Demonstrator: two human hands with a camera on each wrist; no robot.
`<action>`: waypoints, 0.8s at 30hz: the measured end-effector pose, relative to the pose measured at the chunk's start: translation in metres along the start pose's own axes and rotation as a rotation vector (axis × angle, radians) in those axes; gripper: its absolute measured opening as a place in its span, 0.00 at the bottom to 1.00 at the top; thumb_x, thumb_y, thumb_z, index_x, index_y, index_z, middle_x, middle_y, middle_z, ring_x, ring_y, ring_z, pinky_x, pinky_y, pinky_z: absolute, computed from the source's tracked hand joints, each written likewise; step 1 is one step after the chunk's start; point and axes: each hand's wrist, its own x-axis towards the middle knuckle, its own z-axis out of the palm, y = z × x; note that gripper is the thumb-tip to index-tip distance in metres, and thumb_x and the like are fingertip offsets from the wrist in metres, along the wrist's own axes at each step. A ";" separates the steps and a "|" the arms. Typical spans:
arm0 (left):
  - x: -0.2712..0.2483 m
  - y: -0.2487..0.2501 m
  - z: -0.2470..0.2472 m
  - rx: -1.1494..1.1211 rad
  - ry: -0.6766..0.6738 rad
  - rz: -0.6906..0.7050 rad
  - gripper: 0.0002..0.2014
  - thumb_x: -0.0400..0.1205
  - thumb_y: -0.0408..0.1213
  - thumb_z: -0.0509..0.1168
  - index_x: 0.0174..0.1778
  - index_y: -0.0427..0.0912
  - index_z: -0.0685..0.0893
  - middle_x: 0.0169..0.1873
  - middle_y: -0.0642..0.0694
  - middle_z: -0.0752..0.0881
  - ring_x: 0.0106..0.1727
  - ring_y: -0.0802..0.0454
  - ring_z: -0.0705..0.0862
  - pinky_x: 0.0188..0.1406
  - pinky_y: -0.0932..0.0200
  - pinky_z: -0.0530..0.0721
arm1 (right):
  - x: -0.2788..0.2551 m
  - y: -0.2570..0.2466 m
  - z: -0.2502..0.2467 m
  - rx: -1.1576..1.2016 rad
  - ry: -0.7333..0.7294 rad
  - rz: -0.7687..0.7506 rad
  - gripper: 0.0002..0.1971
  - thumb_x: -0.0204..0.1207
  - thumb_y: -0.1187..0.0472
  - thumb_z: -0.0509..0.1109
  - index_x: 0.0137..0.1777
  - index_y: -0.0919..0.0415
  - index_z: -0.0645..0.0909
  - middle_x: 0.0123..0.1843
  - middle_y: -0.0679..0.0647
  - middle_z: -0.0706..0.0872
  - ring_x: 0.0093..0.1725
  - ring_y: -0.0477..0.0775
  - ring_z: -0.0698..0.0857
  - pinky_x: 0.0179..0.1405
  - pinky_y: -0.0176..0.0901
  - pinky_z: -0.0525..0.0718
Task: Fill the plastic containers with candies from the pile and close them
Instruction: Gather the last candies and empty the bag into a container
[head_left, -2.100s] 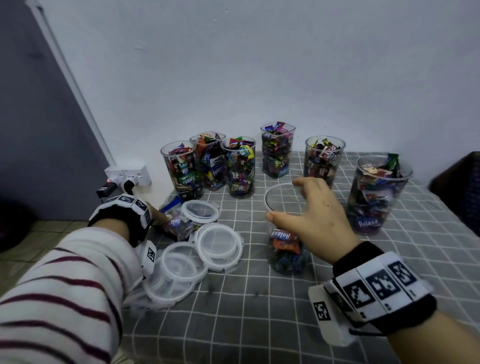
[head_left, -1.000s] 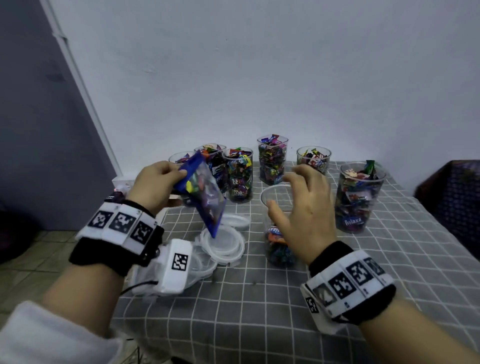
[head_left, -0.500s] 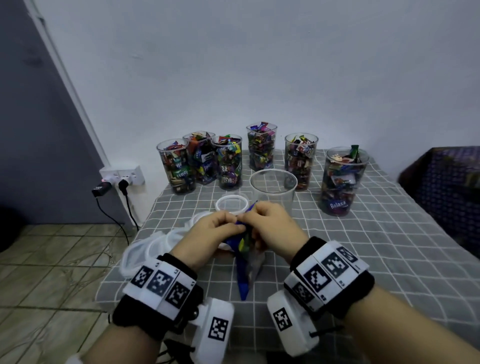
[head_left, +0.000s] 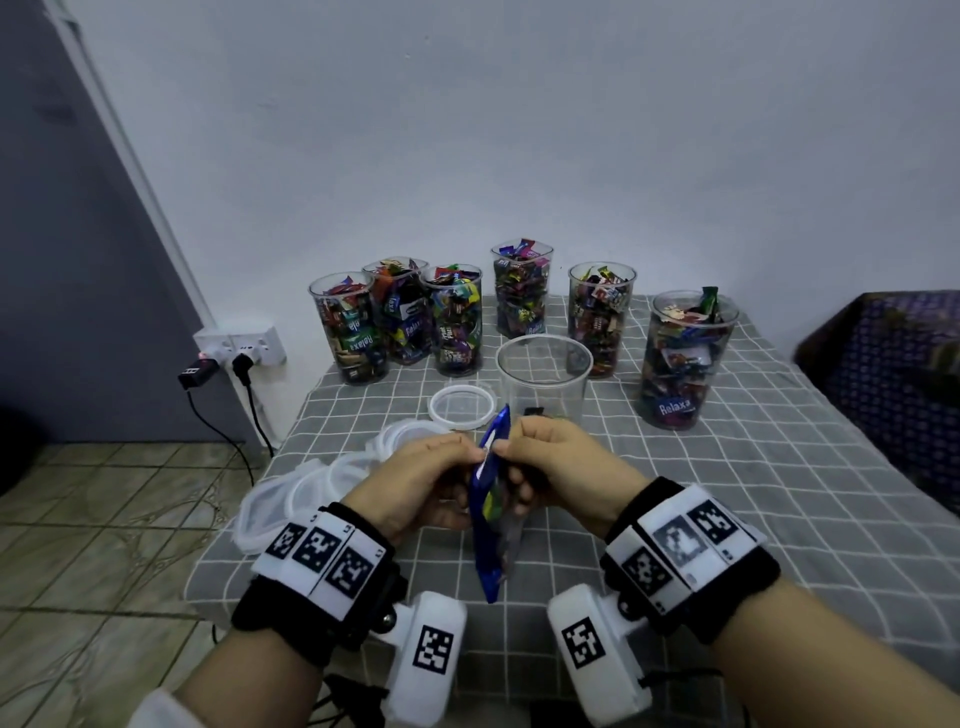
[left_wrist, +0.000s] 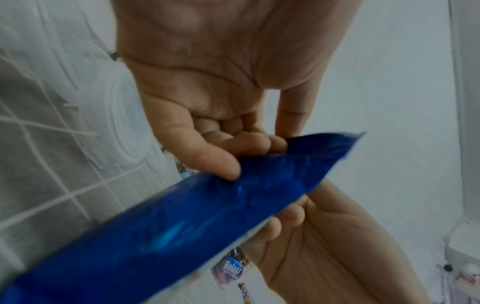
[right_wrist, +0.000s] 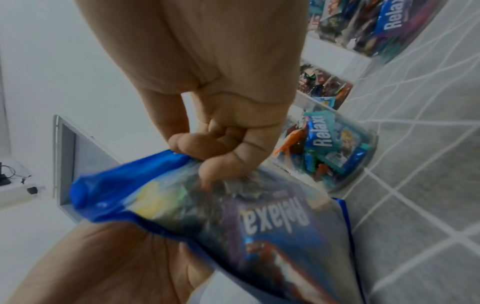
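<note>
Right now, from the head view, you are pinching the top edge of a blue foil candy bag (head_left: 491, 512) between your left hand (head_left: 423, 480) and right hand (head_left: 558, 465), above the grey checked tablecloth (head_left: 753, 493). At twelve o'clock of the bag, a clear plastic container (head_left: 544, 379) is standing nearly empty; a round clear lid (head_left: 461, 405) is lying at its nine o'clock.

On the left wrist view, your fingertips (left_wrist: 226, 166) are clamping the blue foil.

On the right wrist view, your curled fingers (right_wrist: 221, 164) are gripping the bag's see-through side printed "Relaxa".
</note>
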 end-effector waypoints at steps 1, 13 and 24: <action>0.000 0.000 0.001 0.006 0.014 0.014 0.11 0.80 0.31 0.58 0.32 0.43 0.79 0.28 0.44 0.82 0.30 0.51 0.78 0.27 0.62 0.82 | 0.000 0.000 0.001 -0.032 0.035 0.001 0.12 0.80 0.70 0.62 0.33 0.63 0.73 0.20 0.51 0.74 0.17 0.45 0.72 0.17 0.35 0.74; -0.001 0.002 0.010 0.232 0.093 0.224 0.18 0.77 0.21 0.58 0.22 0.40 0.73 0.17 0.50 0.73 0.19 0.59 0.71 0.21 0.67 0.73 | -0.001 -0.019 -0.003 -0.519 0.085 -0.049 0.12 0.75 0.65 0.62 0.42 0.78 0.78 0.42 0.75 0.85 0.41 0.72 0.87 0.44 0.66 0.86; 0.003 0.000 0.001 0.335 0.210 0.305 0.08 0.70 0.40 0.66 0.28 0.41 0.79 0.29 0.45 0.82 0.33 0.51 0.79 0.35 0.56 0.76 | -0.010 -0.022 -0.025 -0.586 0.073 0.027 0.12 0.77 0.65 0.62 0.47 0.75 0.81 0.45 0.73 0.87 0.36 0.62 0.85 0.38 0.52 0.85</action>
